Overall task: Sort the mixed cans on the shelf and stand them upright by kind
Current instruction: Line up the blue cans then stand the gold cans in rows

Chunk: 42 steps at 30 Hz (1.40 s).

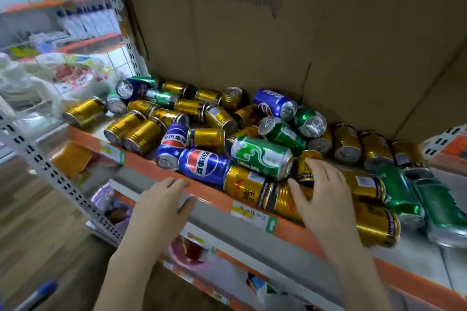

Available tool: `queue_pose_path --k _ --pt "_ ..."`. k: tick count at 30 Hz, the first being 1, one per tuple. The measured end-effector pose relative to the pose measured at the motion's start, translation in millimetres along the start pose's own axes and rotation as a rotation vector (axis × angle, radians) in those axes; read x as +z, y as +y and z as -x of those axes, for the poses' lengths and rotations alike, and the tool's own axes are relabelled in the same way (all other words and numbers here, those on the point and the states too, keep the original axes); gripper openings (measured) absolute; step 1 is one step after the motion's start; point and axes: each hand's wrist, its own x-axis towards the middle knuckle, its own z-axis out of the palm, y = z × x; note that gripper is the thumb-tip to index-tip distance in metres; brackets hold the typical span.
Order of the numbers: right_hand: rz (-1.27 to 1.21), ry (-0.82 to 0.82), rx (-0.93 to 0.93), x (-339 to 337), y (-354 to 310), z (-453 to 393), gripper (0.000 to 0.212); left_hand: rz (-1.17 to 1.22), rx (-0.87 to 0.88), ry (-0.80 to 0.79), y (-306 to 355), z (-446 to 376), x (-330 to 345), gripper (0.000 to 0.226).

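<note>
A heap of cans lies jumbled on its sides across the shelf (141, 159): many gold cans (141, 134), several green cans (262, 156) and several blue Pepsi cans (202, 165). Almost none stands upright. My left hand (161, 202) hovers open just in front of the shelf's orange front edge, below a blue Pepsi can, holding nothing. With fingers spread, my right hand (321, 192) reaches over the front edge and lies on gold cans (247, 187) at the front, beside a green can.
A torn cardboard sheet (252, 45) backs the shelf. White perforated uprights (50, 166) frame the left side. Bagged goods (75, 70) sit on the neighbouring shelf at left, and more goods fill the lower shelf (192, 250).
</note>
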Motion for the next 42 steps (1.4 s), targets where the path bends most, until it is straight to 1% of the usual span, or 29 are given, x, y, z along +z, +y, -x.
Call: queue_pose_path --k 3,6,10,14,17,20,23,25,27,29,31,33,36,38,40,42 --pt "-0.019 -0.029 -0.077 9 -16 -21 0.059 -0.012 0.008 0.007 -9 -14 -1 0.041" --pt "0.037 -0.094 -0.120 18 -28 -37 0.071 0.013 0.023 -0.002 -19 -24 2 0.040" --pt "0.120 -0.252 -0.150 29 -41 -56 0.082 0.043 0.038 0.017 -30 -43 -2 0.039" --pt "0.107 -0.334 -0.067 29 -48 -70 0.090 0.045 0.095 0.032 -45 -71 -10 0.035" --pt "0.169 -0.432 -0.006 26 -54 -75 0.100 0.057 0.131 0.052 -54 -95 -20 0.031" --pt "0.217 -0.441 0.040 24 -62 -79 0.098 0.066 0.187 0.077 -56 -117 -28 0.030" --pt "0.258 -0.386 0.033 22 -71 -79 0.089 0.068 0.280 0.085 -44 -140 -32 0.037" --pt "0.298 -0.300 0.035 18 -72 -75 0.083 0.069 0.343 0.046 -28 -151 -31 0.040" --pt "0.332 -0.186 0.081 10 -66 -70 0.083 0.074 0.437 0.010 -8 -162 -28 0.040" --pt "0.353 -0.045 0.146 -5 -54 -64 0.082 0.091 0.570 0.020 18 -170 -26 0.038" --pt "0.394 0.120 0.201 -22 -36 -53 0.081 0.090 0.690 0.019 50 -178 -25 0.038" --pt "0.434 0.242 0.272 -36 -18 -38 0.079 0.078 0.811 -0.006 89 -186 -20 0.042" --pt "0.492 0.335 0.385 -52 0 -15 0.080 -0.037 0.981 -0.045 148 -200 -8 0.047" --pt "0.534 0.370 0.445 -56 6 0 0.082 -0.168 1.089 -0.094 180 -211 4 0.057" --pt "0.556 0.388 0.489 -57 11 13 0.082 -0.348 1.135 -0.189 200 -223 16 0.072" --pt "0.589 0.401 0.505 -56 15 23 0.083 -0.526 1.115 -0.277 213 -233 26 0.083"
